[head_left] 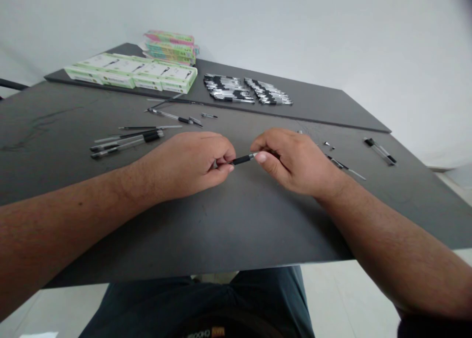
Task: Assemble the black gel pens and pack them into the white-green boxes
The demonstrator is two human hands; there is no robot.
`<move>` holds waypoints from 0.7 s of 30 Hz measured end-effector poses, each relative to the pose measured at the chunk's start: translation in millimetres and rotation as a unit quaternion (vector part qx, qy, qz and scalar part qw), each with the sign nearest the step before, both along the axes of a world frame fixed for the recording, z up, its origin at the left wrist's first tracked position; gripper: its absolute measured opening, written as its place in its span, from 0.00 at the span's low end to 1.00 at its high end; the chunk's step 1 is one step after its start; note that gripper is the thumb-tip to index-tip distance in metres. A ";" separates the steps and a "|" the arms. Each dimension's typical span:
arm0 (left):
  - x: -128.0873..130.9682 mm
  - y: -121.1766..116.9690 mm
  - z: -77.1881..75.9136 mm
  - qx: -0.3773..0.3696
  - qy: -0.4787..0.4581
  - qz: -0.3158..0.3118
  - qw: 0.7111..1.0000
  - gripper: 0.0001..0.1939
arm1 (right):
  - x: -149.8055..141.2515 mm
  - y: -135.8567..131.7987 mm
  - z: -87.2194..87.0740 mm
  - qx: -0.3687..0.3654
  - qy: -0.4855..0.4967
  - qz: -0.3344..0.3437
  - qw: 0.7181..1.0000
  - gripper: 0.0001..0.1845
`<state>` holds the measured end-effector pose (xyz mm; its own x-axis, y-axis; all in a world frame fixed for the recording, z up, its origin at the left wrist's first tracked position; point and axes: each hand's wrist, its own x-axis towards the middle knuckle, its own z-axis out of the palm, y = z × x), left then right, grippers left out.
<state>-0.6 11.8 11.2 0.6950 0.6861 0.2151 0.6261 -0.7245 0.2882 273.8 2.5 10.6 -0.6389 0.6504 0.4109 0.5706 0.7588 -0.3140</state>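
A pen (pixel 242 159) with a black grip is held roughly level over the near-middle part of the grey table (pixel 236 225), its ends hidden in 2 hands. The left hand (pixel 201 161) pinches its left end between thumb and curled fingers; the right hand (pixel 289 156) closes thumb and forefinger on the other end. Near the left wrist lies a cluster of clear pens with black grips (pixel 125 142), with loose pen parts (pixel 171 116) farther back. Beside the right wrist lie slim pen pieces (pixel 344 167), 2 small tips (pixel 328 145) and, farther right, a few more pens (pixel 379 151). Toward the wall, a raised dark board (pixel 313 105) bears 2 bundles of pens (pixel 247 89), a row of white-and-green boxes (pixel 132 72) and a stack of multicoloured boxes (pixel 170 47).
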 end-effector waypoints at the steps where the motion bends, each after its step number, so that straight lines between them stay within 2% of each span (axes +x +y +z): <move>1: 0.0 0.3 -0.2 0.002 -0.002 0.001 1.000 0.07 | 0.5 -0.1 0.4 0.006 0.001 0.010 1.000 0.18; 4: 0.0 1.4 -1.4 0.011 0.002 -0.011 1.000 0.07 | 0.6 -0.5 1.0 0.024 -0.019 0.024 0.999 0.14; 9: 0.2 2.0 -2.2 0.024 0.011 -0.045 0.999 0.09 | 0.3 -0.5 0.7 0.001 -0.062 0.022 0.998 0.23; 13: -0.3 2.1 -1.4 0.019 0.008 -0.033 0.999 0.09 | 0.8 -0.8 0.5 0.004 -0.022 0.031 0.999 0.13; 15: -0.5 2.5 -1.6 0.019 0.012 -0.029 0.999 0.09 | 0.1 -1.6 0.8 0.009 -0.032 0.031 0.999 0.11; 19: -0.1 3.0 -2.4 0.020 0.025 -0.037 0.999 0.09 | -1.7 -3.2 2.5 -0.008 -0.076 0.009 0.997 0.22; 21: 0.3 2.8 -2.5 0.019 0.025 -0.040 0.999 0.09 | -1.5 -3.4 3.4 -0.014 -0.071 0.015 0.997 0.24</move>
<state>-0.3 14.6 8.7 0.7572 0.6205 0.2039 0.5792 -0.7822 0.2295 272.3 -1.0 14.0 -0.7085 0.6404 0.2965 0.5881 0.7680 -0.2536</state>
